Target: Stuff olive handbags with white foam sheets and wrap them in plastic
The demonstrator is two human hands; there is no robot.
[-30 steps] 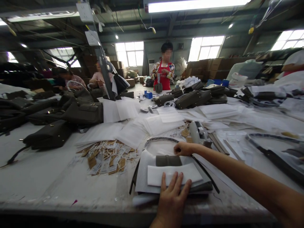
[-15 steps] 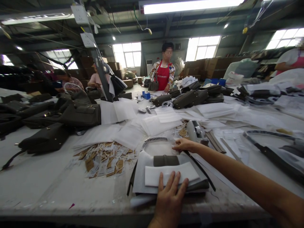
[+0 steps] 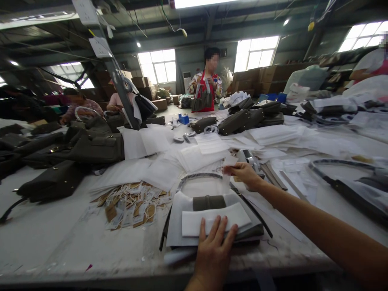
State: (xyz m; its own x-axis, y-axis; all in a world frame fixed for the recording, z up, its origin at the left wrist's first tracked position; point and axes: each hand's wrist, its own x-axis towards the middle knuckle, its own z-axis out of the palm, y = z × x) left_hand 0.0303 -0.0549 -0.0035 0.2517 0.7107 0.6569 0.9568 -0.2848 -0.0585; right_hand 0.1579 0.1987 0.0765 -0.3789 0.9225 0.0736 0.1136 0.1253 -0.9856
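Observation:
A dark olive handbag [image 3: 209,203] lies in front of me, partly covered by white tissue paper [image 3: 177,226]. Its wrapped handle [image 3: 197,176] arches away from me, and its dark strap runs out at both sides. Across the bag sits a folded white foam sheet [image 3: 194,224]. My left hand [image 3: 214,246] presses flat on that sheet with fingers spread. Above the handle's right end, my right hand [image 3: 242,173] pinches a translucent strip of tape [image 3: 228,171]. Just behind that hand stands a grey tape dispenser [image 3: 247,157], partly hidden by it.
Paper tags with strings [image 3: 133,206] lie in a heap to the left. White sheets [image 3: 157,173] spread behind them. Dark handbags [image 3: 93,145] are piled at left and across the table. Another handbag [image 3: 348,198] rests at right. A co-worker in a red apron [image 3: 206,91] holds a bag opposite.
My right hand has lifted slightly away from the bag's handle, and the tape strip shows more clearly in its fingers. My left hand stays on the foam sheet. The co-worker opposite has raised the bag.

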